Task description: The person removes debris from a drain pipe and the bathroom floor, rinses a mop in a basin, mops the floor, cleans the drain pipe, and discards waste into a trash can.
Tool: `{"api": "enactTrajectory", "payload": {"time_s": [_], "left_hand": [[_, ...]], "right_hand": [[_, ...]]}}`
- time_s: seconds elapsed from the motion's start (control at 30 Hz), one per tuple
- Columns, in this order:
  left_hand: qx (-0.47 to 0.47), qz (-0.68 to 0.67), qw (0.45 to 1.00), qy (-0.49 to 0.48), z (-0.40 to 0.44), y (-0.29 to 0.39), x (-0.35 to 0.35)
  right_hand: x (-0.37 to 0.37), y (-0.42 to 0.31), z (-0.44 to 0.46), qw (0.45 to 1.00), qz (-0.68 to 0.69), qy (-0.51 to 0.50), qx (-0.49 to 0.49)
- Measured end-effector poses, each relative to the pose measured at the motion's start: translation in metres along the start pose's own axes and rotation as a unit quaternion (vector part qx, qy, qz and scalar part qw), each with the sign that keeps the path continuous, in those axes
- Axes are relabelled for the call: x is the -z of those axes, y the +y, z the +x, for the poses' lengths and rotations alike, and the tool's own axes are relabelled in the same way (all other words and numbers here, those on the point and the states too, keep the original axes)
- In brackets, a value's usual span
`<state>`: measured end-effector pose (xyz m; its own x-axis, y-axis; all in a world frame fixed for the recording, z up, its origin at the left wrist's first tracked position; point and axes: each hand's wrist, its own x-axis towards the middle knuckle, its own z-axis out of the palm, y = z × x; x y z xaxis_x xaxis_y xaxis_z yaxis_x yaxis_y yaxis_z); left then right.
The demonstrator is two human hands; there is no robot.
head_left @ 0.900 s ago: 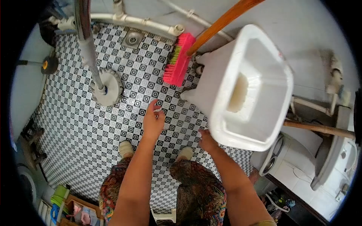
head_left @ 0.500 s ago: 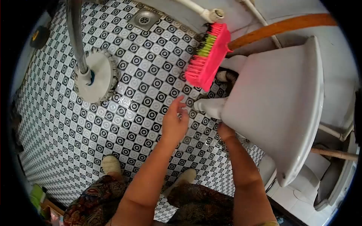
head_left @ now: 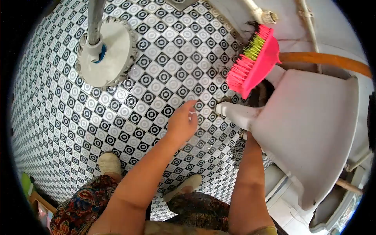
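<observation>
My left hand (head_left: 183, 120) hangs over the patterned tile floor, fingers loosely bent and a gap between them, with nothing clearly held. To its right is a large smooth white fixture (head_left: 305, 117) with a raised rim and foot-like parts. My right hand (head_left: 253, 140) reaches down beside that fixture; only the wrist area shows and the fingers are hidden behind it. Grey stringy strands (head_left: 238, 152) lie close to the right wrist. A pink broom head (head_left: 261, 66) with pink and yellow-green bristles rests beyond the fixture's feet.
A round white mop head (head_left: 107, 55) on a metal pole stands at upper left. An orange-brown handle (head_left: 327, 58) and a pale pipe (head_left: 258, 11) are by the wall. My slippers (head_left: 109, 162) are on the floor. A floor drain (head_left: 181, 3) shows at the top edge.
The view has shifted, so the broom and white fixture appear farther right and the drain higher. My right hand has gone further out of sight behind the fixture. My left fingers look closer together.
</observation>
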<state>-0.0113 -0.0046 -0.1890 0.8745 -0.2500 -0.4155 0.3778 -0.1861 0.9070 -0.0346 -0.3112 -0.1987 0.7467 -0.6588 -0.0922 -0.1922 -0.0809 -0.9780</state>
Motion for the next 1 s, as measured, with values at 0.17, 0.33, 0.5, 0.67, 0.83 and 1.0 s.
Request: {"api": "enactTrajectory", "payload": {"time_s": [0.17, 0.33, 0.5, 0.67, 0.83, 1.0], "left_hand": [[0.021, 0.034, 0.999, -0.009, 0.006, -0.011, 0.012], [0.041, 0.014, 0.999, -0.015, 0.009, -0.009, 0.010], [0.013, 0.021, 1.000, -0.015, 0.009, -0.013, 0.003], [0.029, 0.044, 0.998, -0.036, 0.007, -0.016, -0.003], [0.035, 0.055, 0.997, -0.048, 0.007, -0.015, -0.004], [0.026, 0.071, 0.996, -0.046, 0.007, -0.017, -0.006]], "right_hand": [[-0.001, 0.009, -0.003, 0.979, 0.198, 0.010, -0.053], [-0.002, 0.013, -0.004, 0.963, 0.260, 0.014, -0.069], [-0.003, 0.015, -0.004, 0.956, 0.283, 0.011, -0.076], [-0.003, 0.016, -0.003, 0.952, 0.298, 0.011, -0.076], [-0.006, 0.016, -0.001, 0.949, 0.306, 0.009, -0.079], [-0.008, 0.015, 0.000, 0.946, 0.313, 0.007, -0.082]]}}
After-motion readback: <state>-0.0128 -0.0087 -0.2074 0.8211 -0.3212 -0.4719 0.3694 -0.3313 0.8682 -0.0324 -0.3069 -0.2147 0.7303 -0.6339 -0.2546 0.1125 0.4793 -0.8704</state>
